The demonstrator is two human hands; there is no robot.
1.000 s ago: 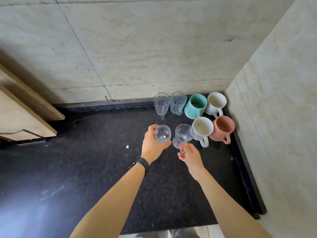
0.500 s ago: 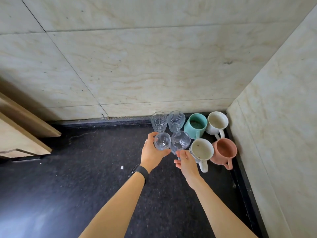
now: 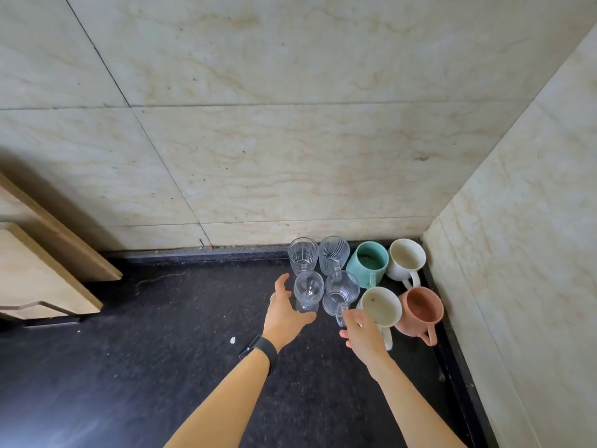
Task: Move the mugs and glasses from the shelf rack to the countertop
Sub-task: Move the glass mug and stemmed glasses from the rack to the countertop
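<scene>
On the black countertop (image 3: 161, 350), in its back right corner, stand the mugs and glasses. A small stemmed glass (image 3: 308, 291) stands upright, and my left hand (image 3: 284, 315) is spread around it, thumb clear of the bowl. A clear glass mug (image 3: 342, 291) stands beside it; my right hand (image 3: 361, 334) is just in front, fingers apart, one fingertip at its handle. Behind are a gridded tumbler (image 3: 302, 255) and a striped tumbler (image 3: 334, 253). To the right are a teal mug (image 3: 368, 265), two white mugs (image 3: 406, 260) (image 3: 381, 307) and a pink mug (image 3: 420, 310).
Marble walls close the corner at the back (image 3: 290, 156) and on the right (image 3: 517, 253). A wooden cabinet door (image 3: 38, 270) juts out at the left, over the counter. A small white speck (image 3: 232, 340) lies on the dark surface.
Both hands carried the stemmed glass and the glass mug forward, set them down in front of the tumblers, and have opened. The view has tilted up.
</scene>
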